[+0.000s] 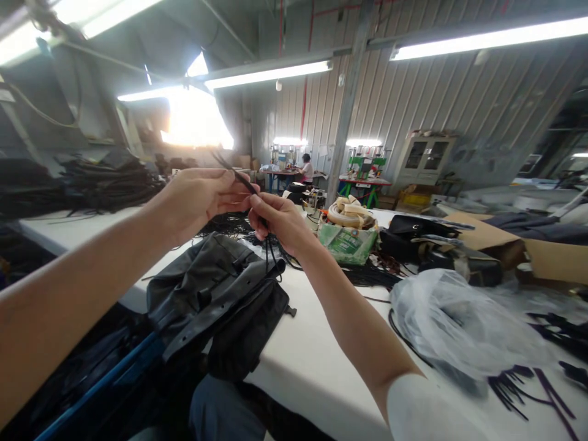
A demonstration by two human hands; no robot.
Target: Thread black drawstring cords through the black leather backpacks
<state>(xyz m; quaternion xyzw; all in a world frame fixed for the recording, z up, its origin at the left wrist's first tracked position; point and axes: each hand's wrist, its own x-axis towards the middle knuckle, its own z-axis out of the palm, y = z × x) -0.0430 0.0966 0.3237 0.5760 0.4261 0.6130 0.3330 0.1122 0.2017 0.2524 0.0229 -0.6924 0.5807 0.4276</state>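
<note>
Both my hands are raised over the table, gripping a thin black cord (pixel 245 182). My left hand (pixel 214 193) has it between thumb and fingers, and one end sticks up past the thumb. Close beside it, my right hand (pixel 278 222) pinches the same cord, whose lower lengths hang in loops beneath. Under my hands a black bag (pixel 202 288) lies partly over the table's front edge, with holes along its flap and a small buckle at its side. Whether the hanging cord is attached to the bag, I cannot tell.
On the white table (pixel 303 331) stands a green box (pixel 348 242) with rolled pale strap. To the right lie a clear plastic bag (pixel 459 318), black straps (pixel 509 389) and an open cardboard box (pixel 551 257). Dark material (pixel 105 180) is stacked at left. A person (pixel 307 169) sits far back.
</note>
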